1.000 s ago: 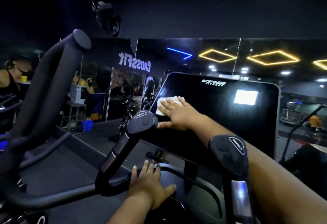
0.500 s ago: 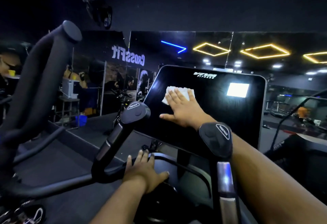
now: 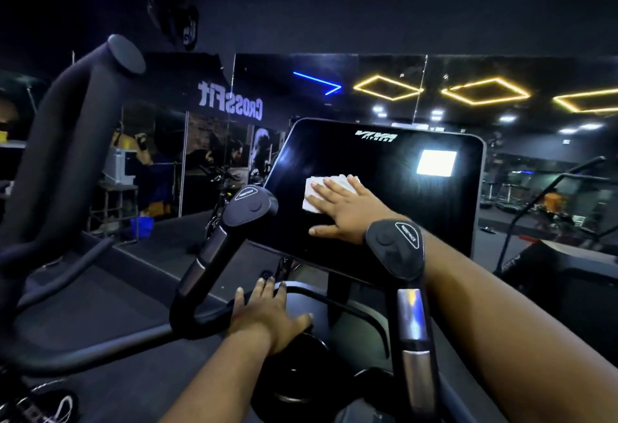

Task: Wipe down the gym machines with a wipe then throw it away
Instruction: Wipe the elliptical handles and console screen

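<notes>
Both hands flat: right hand [image 3: 347,210] presses wipe [image 3: 312,197] on console [image 3: 384,222].

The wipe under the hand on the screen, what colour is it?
White, seen in the head view: the wipe.

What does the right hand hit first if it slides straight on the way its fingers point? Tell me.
Nothing on the screen itself: the right hand, flat on the wipe, points up-left, so it likely reaches the screen's top-left edge first.

A right hand [image 3: 347,210] presses a white wipe [image 3: 317,193] flat against a gym machine's dark console [image 3: 384,168], while the left hand [image 3: 271,315] rests on the frame [image 3: 334,302] below, between two handles.
</notes>
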`<state>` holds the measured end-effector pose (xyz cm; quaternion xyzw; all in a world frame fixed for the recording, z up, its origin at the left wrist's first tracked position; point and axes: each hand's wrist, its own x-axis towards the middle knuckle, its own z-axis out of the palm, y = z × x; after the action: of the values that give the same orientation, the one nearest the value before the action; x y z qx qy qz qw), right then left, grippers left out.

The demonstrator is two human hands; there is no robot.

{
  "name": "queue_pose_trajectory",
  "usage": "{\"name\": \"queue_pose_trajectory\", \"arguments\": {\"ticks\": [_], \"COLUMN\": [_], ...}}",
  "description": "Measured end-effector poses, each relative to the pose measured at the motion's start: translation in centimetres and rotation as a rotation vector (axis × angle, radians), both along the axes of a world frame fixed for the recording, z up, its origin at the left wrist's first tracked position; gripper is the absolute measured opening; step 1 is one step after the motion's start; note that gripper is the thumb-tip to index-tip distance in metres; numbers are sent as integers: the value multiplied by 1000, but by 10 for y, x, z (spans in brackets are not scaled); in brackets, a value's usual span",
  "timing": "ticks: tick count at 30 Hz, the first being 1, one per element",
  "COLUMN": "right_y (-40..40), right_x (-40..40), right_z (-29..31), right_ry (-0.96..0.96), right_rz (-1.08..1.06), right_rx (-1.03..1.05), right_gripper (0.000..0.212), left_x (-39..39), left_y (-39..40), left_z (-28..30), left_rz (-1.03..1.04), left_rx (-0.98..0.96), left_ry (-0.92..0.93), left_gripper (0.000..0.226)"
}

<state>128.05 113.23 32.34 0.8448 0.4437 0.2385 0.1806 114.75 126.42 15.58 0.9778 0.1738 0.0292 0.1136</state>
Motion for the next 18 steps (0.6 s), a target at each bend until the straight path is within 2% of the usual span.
{"name": "queue_pose_trajectory", "arguments": {"ticks": [6,10,13,18], "right_y": [-20,-36,-31,-24], "right_x": [50,60,42,-3], "right_z": [71,87,51,-39], "right_ry": [-30,-76,-42,-86], "right_rz": [-157,-278,-281,-91], "right_rx": [263,412,373,240], "right_gripper": [93,94,97,95], "left_x": [2,4,4,2], "left_y": [1,3,2,-1], "left_z": [-2,1,2,6], "left_rz": [1,9,2,10], "left_rx": [11,15,2,3], "left_ry": [3,-4,-1,14], "left_gripper": [94,94,93,94]}}
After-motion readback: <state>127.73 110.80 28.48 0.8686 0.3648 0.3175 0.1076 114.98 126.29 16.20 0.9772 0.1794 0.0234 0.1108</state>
